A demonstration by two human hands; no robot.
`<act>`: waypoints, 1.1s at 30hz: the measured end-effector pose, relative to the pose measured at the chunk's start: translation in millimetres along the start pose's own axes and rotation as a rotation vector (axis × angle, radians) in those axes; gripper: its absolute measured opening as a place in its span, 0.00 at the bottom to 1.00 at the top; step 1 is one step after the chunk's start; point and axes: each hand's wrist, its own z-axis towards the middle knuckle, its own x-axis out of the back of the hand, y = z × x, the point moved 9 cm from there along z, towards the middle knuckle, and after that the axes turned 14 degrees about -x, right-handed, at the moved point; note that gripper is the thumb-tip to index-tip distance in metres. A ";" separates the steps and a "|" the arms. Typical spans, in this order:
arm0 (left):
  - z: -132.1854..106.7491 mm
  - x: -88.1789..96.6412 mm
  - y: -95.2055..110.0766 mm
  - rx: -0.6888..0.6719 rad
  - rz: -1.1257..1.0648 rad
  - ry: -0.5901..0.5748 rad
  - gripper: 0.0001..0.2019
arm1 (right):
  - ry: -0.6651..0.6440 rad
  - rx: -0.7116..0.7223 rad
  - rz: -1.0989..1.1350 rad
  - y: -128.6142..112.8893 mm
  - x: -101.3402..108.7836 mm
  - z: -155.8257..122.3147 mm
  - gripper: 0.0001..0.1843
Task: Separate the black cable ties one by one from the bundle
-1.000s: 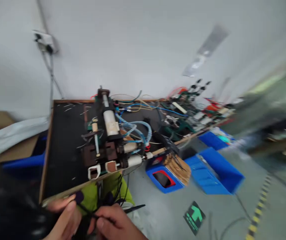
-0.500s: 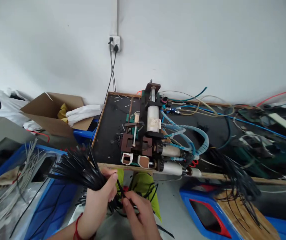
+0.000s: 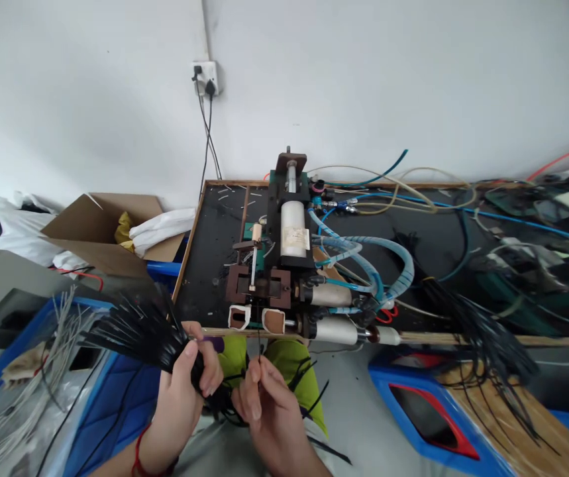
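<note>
My left hand (image 3: 187,371) is closed round a thick bundle of black cables (image 3: 138,334), whose loose ends fan out to the left. Between the thumb and fingers of my right hand (image 3: 269,411) a single thin black cable (image 3: 259,351) is pinched. It points up toward the gap between two brown jaw pads (image 3: 273,321) at the front of a pneumatic machine (image 3: 294,228). Whether its tip sits inside the gap is hard to make out. More black cable ends hang below and beside my hands, over the lap.
On the bench (image 3: 209,245) blue air hoses (image 3: 393,265) loop to the machine's right. Another black cable bundle (image 3: 483,324) hangs over the front edge. Left are a blue bin (image 3: 100,411) with pale wires and a cardboard box (image 3: 95,252). A blue-red crate (image 3: 433,424) stands lower right.
My right hand has moved away from the left-hand bundle, raising one cable upright toward the machine's jaws. My left hand, with the bundle, has shifted slightly left. The camera view has shifted a little.
</note>
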 end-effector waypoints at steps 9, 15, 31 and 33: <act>-5.0 -0.5 -8.0 0.018 -0.040 -0.106 0.04 | -0.094 -0.024 0.195 -3.4 -8.0 14.1 0.11; -6.5 0.4 -12.6 0.065 0.075 -0.120 0.07 | -0.149 -0.052 0.232 -3.4 -8.1 19.6 0.10; -9.2 14.4 -16.9 0.108 0.312 -0.048 0.24 | -0.173 -0.095 0.276 1.3 -5.1 25.7 0.11; -10.4 16.0 -17.1 0.104 0.313 -0.049 0.24 | -0.167 -0.080 0.258 1.4 -5.1 26.0 0.10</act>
